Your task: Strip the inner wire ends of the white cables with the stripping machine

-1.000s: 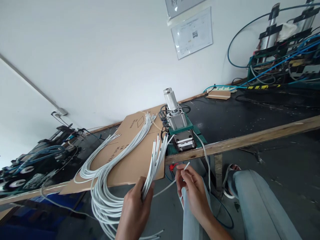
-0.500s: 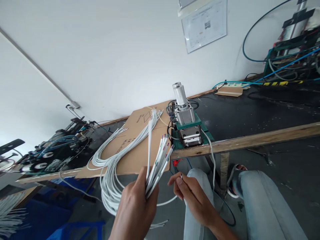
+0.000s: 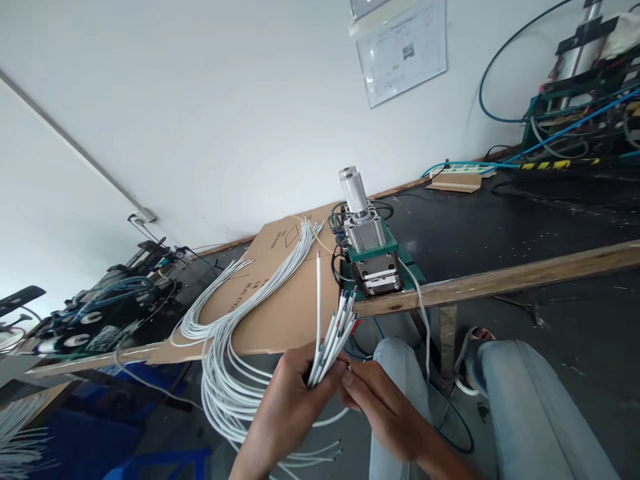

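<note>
My left hand (image 3: 300,393) is closed around a bundle of white cables (image 3: 334,340), whose cut ends show small coloured wire tips. One white cable (image 3: 319,293) stands up apart from the rest, with a pinkish tip. My right hand (image 3: 383,403) is closed in a pinch against the left fingers. A small end of a white cable shows at its fingertips, though most of that cable is hidden by the hands. Long loops of white cable (image 3: 220,380) hang from the table edge, left of my hands.
A flat cardboard sheet (image 3: 310,327) lies on the black table (image 3: 500,227) under more cables. A metal pneumatic press (image 3: 367,233) on a green base stands at the table edge. Other machines (image 3: 110,293) sit to the left. My knees (image 3: 540,393) are below the table.
My right hand has come left with the cable end to meet my left hand. The left hand has shifted right and slightly down, and the standing cable has separated more from the bundle.
</note>
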Available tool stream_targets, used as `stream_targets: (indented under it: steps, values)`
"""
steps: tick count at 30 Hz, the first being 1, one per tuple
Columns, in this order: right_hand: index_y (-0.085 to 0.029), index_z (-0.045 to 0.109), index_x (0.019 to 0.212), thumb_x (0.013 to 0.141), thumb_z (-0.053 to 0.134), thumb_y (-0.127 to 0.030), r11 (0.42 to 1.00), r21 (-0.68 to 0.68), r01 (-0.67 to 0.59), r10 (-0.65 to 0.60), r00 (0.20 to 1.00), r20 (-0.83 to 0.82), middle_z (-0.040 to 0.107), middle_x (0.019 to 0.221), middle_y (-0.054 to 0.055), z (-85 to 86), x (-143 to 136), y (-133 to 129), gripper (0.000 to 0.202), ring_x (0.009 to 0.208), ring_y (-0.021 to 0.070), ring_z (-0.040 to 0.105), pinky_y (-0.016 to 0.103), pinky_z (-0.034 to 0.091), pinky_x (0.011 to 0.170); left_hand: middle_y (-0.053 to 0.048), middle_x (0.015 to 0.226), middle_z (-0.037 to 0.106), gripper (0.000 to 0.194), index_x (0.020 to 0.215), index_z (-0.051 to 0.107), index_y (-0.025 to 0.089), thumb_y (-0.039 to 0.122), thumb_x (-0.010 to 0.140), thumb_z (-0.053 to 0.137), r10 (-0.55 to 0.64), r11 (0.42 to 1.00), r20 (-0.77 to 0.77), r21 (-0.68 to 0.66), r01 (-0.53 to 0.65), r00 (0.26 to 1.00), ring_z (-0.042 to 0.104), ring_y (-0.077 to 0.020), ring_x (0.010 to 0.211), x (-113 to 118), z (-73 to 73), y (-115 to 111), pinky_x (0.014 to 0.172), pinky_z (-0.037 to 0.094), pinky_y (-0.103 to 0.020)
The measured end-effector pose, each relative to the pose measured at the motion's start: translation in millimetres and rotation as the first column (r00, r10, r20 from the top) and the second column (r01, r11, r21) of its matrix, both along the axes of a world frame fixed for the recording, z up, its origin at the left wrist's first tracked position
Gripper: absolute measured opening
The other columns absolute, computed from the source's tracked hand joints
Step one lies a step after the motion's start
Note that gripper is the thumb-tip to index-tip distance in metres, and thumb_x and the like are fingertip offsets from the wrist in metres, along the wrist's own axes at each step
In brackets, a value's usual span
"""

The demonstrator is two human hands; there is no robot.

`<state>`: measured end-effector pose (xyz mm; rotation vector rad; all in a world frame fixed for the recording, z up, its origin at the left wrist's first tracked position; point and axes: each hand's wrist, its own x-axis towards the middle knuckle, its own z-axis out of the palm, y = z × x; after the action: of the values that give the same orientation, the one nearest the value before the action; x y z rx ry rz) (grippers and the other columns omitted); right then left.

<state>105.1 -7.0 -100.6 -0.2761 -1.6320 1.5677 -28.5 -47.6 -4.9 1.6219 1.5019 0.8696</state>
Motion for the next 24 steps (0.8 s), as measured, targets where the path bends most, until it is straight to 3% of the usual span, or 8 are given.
stream_targets:
  steps: [7,13,17,20,24]
  values:
    - [-0.022,0.04,0.071,0.108,0.03,-0.052,0.998,-0.006,-0.059,0.059,0.998,0.023,0.037,0.063,-0.005,-0.8,2,0,0.048,0.059,0.0124,0.036,0.028,0.027,0.058,0.003,0.061,0.063,0.018,0.071,0.06,0.019,0.016,0.088,0.056,-0.011,1.0,-0.035,0.019,0.012,0.999,0.059,-0.0154,0.06,-8,-9.2,2,0.059,0.044,-0.023]
    - [-0.022,0.043,0.071,0.108,0.03,-0.05,0.997,0.027,-0.071,0.069,0.996,0.061,0.043,0.063,-0.004,-3.1,3,-1,0.048,0.059,0.0128,0.041,0.028,0.03,0.059,0.005,0.055,0.054,0.019,0.065,0.056,0.02,0.015,0.084,0.054,-0.004,0.999,-0.13,0.041,0.01,0.991,0.049,-0.0122,0.053,-7,-8.6,1,0.053,0.037,-0.021]
    - [-0.021,0.05,0.076,0.106,0.041,-0.041,0.986,0.084,0.142,-0.144,0.989,0.018,0.05,0.067,-0.003,-4.8,2,-3,0.037,0.06,0.0129,0.047,0.027,0.032,0.058,0.005,0.059,0.058,0.014,0.071,0.061,0.018,0.016,0.083,0.055,0.044,0.997,-0.13,0.07,-0.036,0.99,0.051,-0.0127,0.057,-5,-7.8,-1,0.057,0.04,-0.021]
    - [-0.021,0.051,0.075,0.104,0.045,-0.031,0.926,0.195,0.324,-0.329,0.944,-0.008,0.05,0.067,-0.003,-8.1,3,-4,0.032,0.061,0.0132,0.05,0.027,0.033,0.059,0.006,0.06,0.052,0.013,0.069,0.06,0.017,0.013,0.08,0.055,0.068,0.991,-0.186,0.129,-0.044,0.98,0.044,-0.0112,0.058,-4,-8.0,-1,0.055,0.036,-0.02]
    - [-0.022,0.046,0.073,0.104,0.042,-0.024,0.872,0.363,0.328,-0.377,0.924,0.071,0.05,0.067,-0.002,-8.9,10,-3,0.031,0.06,0.0141,0.051,0.027,0.034,0.058,0.009,0.059,0.037,0.017,0.064,0.051,0.018,0.009,0.077,0.051,0.039,0.985,-0.302,0.17,0.013,0.953,0.031,-0.0094,0.057,-2,-6.9,0,0.052,0.028,-0.02]
